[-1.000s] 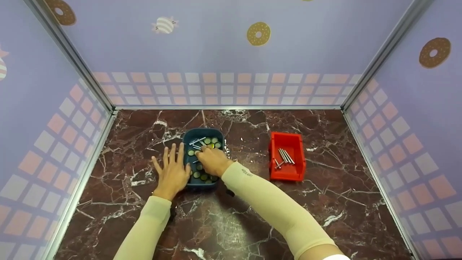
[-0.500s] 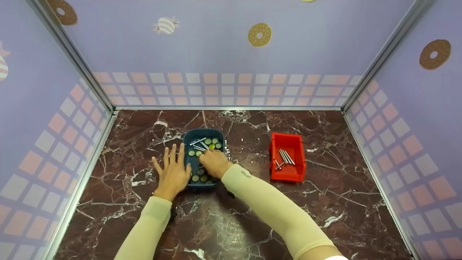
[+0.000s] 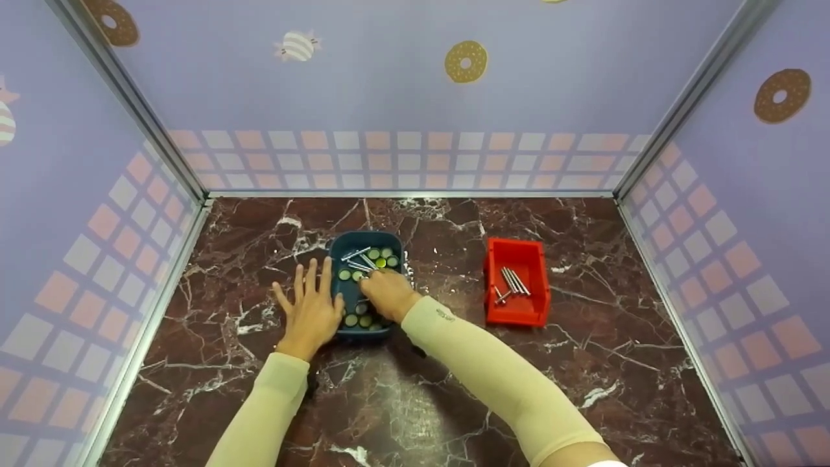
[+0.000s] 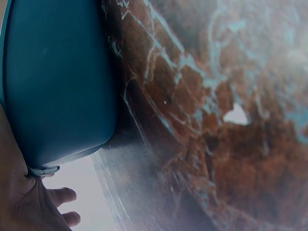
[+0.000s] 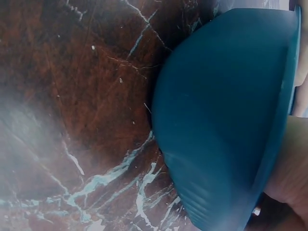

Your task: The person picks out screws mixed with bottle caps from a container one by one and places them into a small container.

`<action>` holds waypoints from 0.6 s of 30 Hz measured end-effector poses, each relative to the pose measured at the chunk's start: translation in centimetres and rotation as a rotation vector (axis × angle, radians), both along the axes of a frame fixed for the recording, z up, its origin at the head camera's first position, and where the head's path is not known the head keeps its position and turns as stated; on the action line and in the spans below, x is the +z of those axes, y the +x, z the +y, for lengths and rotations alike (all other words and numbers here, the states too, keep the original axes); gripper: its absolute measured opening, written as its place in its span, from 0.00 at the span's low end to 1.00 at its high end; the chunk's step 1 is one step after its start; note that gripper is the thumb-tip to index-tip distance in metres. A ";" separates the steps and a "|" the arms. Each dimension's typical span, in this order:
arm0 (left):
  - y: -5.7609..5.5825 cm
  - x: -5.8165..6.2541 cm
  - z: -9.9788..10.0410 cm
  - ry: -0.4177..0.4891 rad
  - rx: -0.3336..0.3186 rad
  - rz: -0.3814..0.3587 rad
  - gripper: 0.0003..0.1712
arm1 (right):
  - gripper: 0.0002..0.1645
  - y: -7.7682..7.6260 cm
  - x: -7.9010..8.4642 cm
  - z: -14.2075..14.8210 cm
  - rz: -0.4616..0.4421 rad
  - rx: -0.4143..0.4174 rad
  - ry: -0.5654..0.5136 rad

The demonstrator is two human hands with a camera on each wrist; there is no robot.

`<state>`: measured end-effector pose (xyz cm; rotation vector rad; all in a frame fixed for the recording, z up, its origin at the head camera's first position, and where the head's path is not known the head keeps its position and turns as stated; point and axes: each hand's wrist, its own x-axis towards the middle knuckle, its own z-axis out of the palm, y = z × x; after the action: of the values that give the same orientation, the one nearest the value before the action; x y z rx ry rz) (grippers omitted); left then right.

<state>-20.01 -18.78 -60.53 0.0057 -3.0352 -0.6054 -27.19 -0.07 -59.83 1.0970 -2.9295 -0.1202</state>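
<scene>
A dark blue-green tray [image 3: 343, 240] holds several silver screws [image 3: 358, 254] and several round, pale-green discs [image 3: 351, 320]. My left hand [image 3: 310, 318] rests along the tray's left rim, fingers spread and straight, the thumb over the edge. The left wrist view shows the tray's outer wall [image 4: 57, 77] beside that hand. Reaching over the right rim, my right hand [image 3: 389, 295] has its fingers bent down among the screws and discs. Its fingertips are hidden by the hand and, in the right wrist view, by the tray wall [image 5: 216, 106]; I cannot tell what they hold.
To the right, a red bin [image 3: 517, 250] stands apart from the tray with several screws [image 3: 513, 281] in it. Both sit on a brown-red marbled table [image 3: 441, 376]. Purple patterned panels [image 3: 389, 97] close off the back and both sides.
My right hand has shifted slightly right and nearer inside the tray, uncovering more screws and discs, and has hardly moved since. My left hand and the red bin stay put.
</scene>
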 end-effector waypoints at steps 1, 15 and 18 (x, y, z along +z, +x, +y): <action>0.0 0.0 0.0 0.002 0.000 -0.002 0.48 | 0.09 -0.3 -0.7 0.2 0.016 0.002 -0.020; 0.0 -0.2 0.0 0.005 -0.003 0.003 0.48 | 0.12 1.5 1.9 0.6 0.010 -0.009 -0.008; 0.0 -0.2 0.0 -0.001 0.000 0.002 0.48 | 0.15 1.5 2.1 0.7 0.028 0.010 -0.016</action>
<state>-20.05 -18.77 -60.78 0.0049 -3.0337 -0.6032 -25.64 0.60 -57.69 1.0991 -2.8950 -0.1113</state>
